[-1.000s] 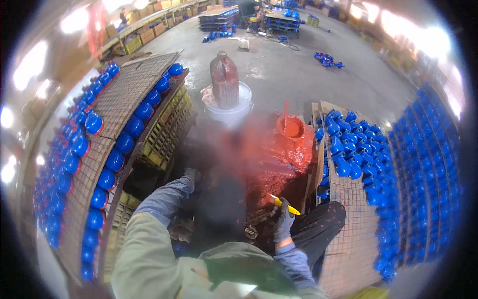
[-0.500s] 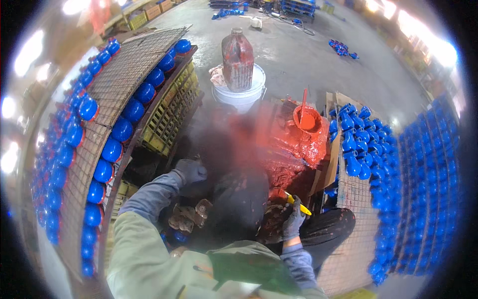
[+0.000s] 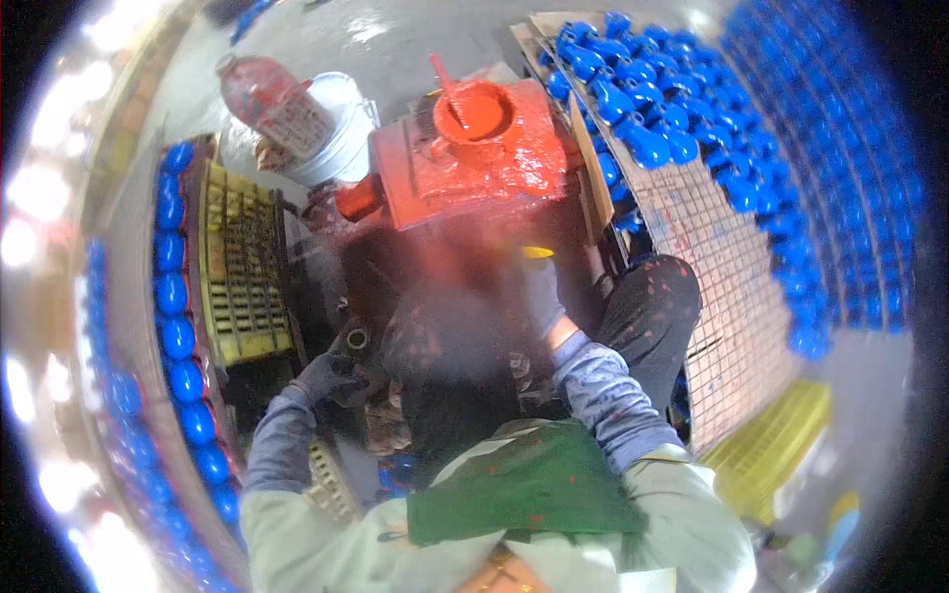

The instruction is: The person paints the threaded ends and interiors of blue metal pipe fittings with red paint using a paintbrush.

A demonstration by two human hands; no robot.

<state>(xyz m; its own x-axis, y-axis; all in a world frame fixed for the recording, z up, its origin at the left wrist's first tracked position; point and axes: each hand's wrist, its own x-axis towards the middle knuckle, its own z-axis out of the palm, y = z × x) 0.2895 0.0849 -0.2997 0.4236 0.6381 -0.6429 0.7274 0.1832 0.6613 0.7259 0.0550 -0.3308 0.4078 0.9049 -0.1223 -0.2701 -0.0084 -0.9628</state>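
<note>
In grey gloves, my left hand (image 3: pixel 331 378) is closed around a dark metal part (image 3: pixel 357 339) whose round open end points up; the rest of it is hidden by the fingers and shadow. My right hand (image 3: pixel 543 296) grips a paintbrush by its yellow handle (image 3: pixel 537 253); a hazy smear over the middle of the picture hides the bristles. Ahead of both hands stands a paint-coated red block or stand (image 3: pixel 425 188). On it sits a round red paint pot (image 3: pixel 480 113) with a red stick (image 3: pixel 445 81) leaning in it.
A white bucket (image 3: pixel 341 133) carries a paint-stained plastic jug (image 3: pixel 272 104). Left lies a yellow crate (image 3: pixel 242 267) beside a row of blue rounded parts (image 3: pixel 178 337). Blue pear-shaped parts (image 3: pixel 647 143) lie on mesh-covered cardboard (image 3: pixel 722 296) at right, near another yellow crate (image 3: pixel 771 450).
The view has swung, so the paint stand and bucket appear higher and farther left. My left hand now shows a round-ended part. My right hand has moved forward with the brush, toward the paint stand.
</note>
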